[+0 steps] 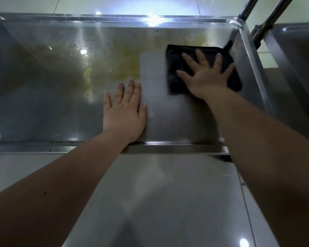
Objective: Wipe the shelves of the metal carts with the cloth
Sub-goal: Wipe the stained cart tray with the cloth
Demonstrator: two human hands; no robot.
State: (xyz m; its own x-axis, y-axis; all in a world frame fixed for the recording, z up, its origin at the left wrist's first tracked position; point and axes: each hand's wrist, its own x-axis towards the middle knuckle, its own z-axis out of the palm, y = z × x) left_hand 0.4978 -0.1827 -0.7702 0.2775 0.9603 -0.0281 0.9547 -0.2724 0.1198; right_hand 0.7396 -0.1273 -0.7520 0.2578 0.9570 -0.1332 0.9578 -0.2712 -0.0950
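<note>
Steel shelf (61,107) fills the view, streaked yellow across its middle. At its right end a black cloth (177,72) is pressed flat under the right hand (206,75), fingers spread. The left hand (125,109) is laid flat beside it, fingers together. The stain (121,65) lies left of the cloth, so the wipe is judged to run leftward.

Two bare forearms without sleeves; left hand (124,111) and right hand (206,74) wear no gloves, rings or watch.
</note>
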